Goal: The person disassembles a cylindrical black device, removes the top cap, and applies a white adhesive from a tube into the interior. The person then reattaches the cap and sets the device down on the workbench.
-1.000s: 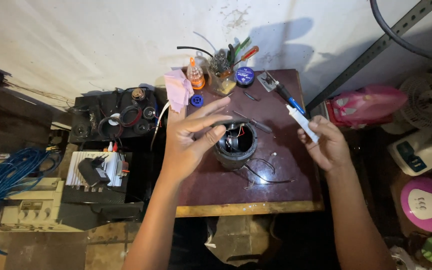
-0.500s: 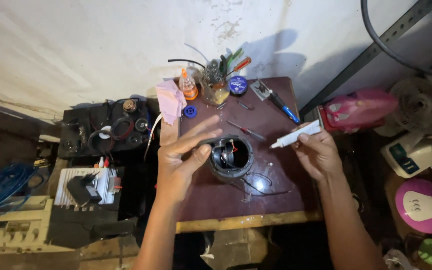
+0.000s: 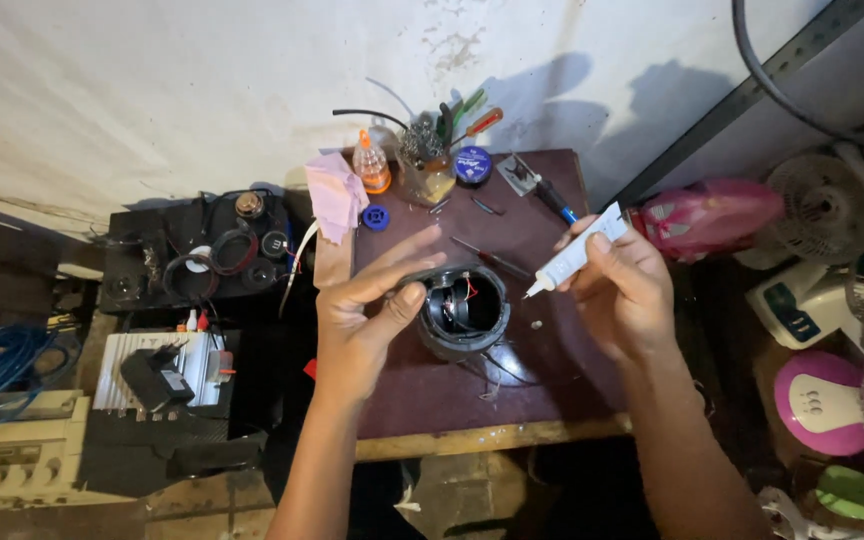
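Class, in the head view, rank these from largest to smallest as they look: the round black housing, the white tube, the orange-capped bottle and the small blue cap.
1. Round black housing
2. White tube
3. Orange-capped bottle, close to the tube, so unsure
4. Small blue cap

Desk (image 3: 552, 400) front strip lies open below the round black housing (image 3: 464, 312); bottles, tool jar (image 3: 424, 165) and pliers (image 3: 537, 187) crowd the back edge.

Left hand (image 3: 357, 325) gripping round black housing (image 3: 464, 312), right hand (image 3: 624, 290) (glue tube (image 3: 574, 252))
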